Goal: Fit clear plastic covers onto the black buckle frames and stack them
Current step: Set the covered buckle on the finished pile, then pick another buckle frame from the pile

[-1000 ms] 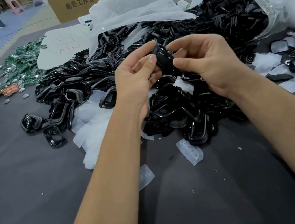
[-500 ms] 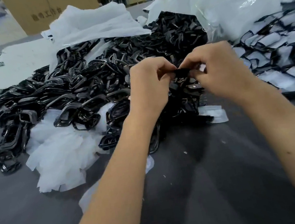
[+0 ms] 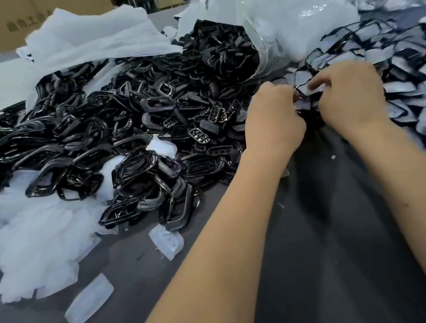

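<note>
Grey table (image 3: 331, 268): both hands (image 3: 272, 117) (image 3: 350, 98) pinch one covered buckle (image 3: 306, 90).

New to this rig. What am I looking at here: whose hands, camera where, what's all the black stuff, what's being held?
No machine: a person works bare-handed, filmed by one wide-angle camera on their head looking forward and down. The left hand and right hand meet over a grey table, both in a pinching grip on a covered buckle. The heap of bare black buckle frames lies left, loose clear covers near it, and finished covered buckles are piled right.
</note>
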Action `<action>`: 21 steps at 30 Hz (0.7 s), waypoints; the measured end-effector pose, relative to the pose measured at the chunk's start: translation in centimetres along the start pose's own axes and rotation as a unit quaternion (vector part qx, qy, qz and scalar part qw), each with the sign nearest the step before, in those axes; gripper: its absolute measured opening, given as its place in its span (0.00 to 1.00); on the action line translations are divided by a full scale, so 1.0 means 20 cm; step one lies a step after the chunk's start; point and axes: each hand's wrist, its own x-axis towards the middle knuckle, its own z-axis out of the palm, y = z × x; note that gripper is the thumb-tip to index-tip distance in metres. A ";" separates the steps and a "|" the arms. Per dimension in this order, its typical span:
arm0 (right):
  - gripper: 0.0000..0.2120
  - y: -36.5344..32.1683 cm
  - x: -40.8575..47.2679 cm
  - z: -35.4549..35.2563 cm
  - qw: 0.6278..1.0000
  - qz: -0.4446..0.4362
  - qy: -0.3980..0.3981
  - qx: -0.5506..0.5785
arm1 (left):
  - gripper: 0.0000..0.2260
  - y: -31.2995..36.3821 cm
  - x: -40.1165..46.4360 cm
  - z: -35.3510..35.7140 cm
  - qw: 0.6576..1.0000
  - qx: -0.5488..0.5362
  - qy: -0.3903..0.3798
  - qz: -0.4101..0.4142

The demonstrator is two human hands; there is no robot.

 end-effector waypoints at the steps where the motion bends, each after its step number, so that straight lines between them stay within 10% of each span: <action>1: 0.21 -0.02 0.00 0.00 1.000 0.000 0.021 0.008 | 0.11 -0.01 -0.02 -0.02 1.000 -0.005 0.004 -0.004; 5: 0.19 -0.19 -0.02 -0.02 0.994 -0.060 0.060 0.068 | 0.09 -0.09 -0.08 -0.15 0.999 0.000 0.030 -0.025; 13: 0.13 -0.67 -0.08 0.04 0.959 -0.224 -0.163 0.055 | 0.11 -0.42 -0.26 -0.59 0.984 0.120 0.108 -0.078; 21: 0.17 -1.01 0.01 0.11 0.920 -0.194 -0.334 -0.071 | 0.17 -0.73 -0.43 -0.84 0.921 0.284 0.095 -0.248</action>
